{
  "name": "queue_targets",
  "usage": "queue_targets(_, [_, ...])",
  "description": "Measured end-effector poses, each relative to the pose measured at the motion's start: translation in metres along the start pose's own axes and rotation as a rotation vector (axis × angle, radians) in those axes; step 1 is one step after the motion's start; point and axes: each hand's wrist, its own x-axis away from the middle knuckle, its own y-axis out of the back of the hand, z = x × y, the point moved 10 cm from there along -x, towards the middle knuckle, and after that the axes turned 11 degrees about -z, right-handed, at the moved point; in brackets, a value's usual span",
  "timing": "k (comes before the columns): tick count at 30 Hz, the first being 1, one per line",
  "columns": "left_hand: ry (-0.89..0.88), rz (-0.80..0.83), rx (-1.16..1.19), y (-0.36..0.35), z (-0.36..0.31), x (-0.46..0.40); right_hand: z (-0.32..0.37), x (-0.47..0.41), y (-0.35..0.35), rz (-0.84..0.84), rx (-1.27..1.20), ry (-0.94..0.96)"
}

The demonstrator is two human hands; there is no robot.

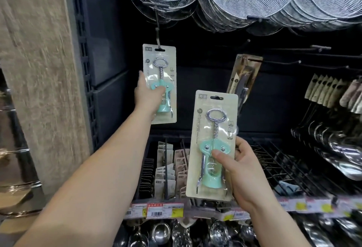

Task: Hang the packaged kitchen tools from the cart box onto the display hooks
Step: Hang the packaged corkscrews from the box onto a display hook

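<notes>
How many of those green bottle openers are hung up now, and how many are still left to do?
One corkscrew pack has its slot at the hook, though the left hand holds it, so that one is nearly done. The right hand holds a second pack, not yet hung. The cart box is out of view, so how many are left cannot be told.

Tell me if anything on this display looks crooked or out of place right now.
One thing: the dark packaged tool hanging on the middle hook sits tilted, its bottom swung left, unlike the straight row of packs to its right. The corkscrew pack gripped by the left hand hangs straight.
</notes>
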Motion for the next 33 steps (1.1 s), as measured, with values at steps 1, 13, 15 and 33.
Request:
queue_targets(1, [0.002,-0.008,-0.039,0.001,0.004,-0.004,-0.001,-0.001,0.000,0.000,0.002,-0.004])
queue_targets(13, [0.040,0.272,0.126,0.056,0.003,0.138,0.021,0.004,-0.052,0.085,0.047,0.143])
queue_targets(15, [0.019,0.406,0.104,0.065,0.000,0.169,0.031,0.012,-0.066,0.112,0.052,0.197])
queue_targets(33, [-0.240,0.310,0.021,0.094,-0.045,0.150,0.093,0.026,-0.128,0.232,0.297,0.494])
